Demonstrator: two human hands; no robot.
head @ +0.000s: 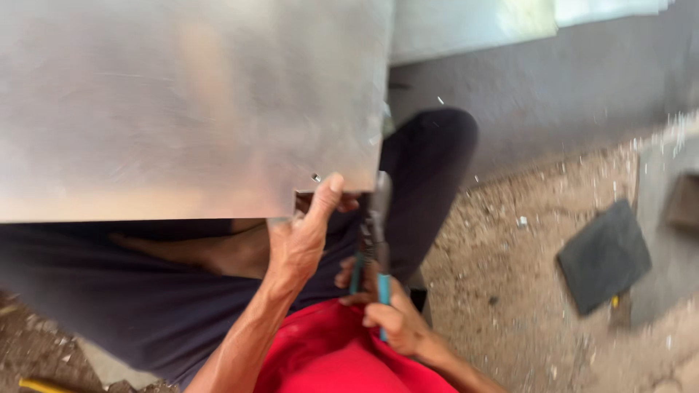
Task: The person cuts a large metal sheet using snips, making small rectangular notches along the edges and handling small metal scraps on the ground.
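Observation:
A large shiny metal sheet (182,102) fills the upper left and rests over my lap. My left hand (302,236) grips its lower right corner beside a small square notch, thumb pressed on the sheet's face. My right hand (389,313) holds a pair of tin snips with teal handles (370,273). Their dark blades point up at the sheet's right edge near the corner. My legs in dark trousers lie under the sheet.
A dark flat square pad (603,255) lies on the sandy ground (510,291) to the right. A grey concrete slab (673,218) sits at the far right. Small metal scraps are scattered on the ground. A yellow-handled tool tip (40,384) shows at bottom left.

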